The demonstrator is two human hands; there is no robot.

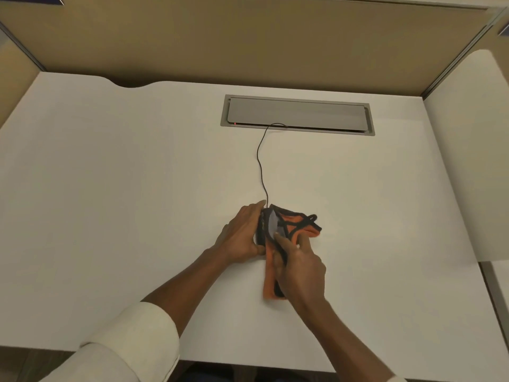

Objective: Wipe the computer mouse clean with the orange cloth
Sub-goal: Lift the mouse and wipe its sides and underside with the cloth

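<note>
A dark wired computer mouse (265,225) sits tipped on its side in the middle of the white desk (110,188), its pale underside facing right. My left hand (242,232) grips it from the left. The orange cloth (296,224) with black edging is draped against the mouse's right side and trails toward me on the desk. My right hand (298,267) holds the cloth, forefinger pressing it against the mouse. The cloth and both hands hide most of the mouse.
The mouse's thin black cable (260,161) runs away from me into a grey cable hatch (297,114) set in the desk. Beige partition walls (248,45) enclose the back and sides. A second white surface (468,161) adjoins on the right.
</note>
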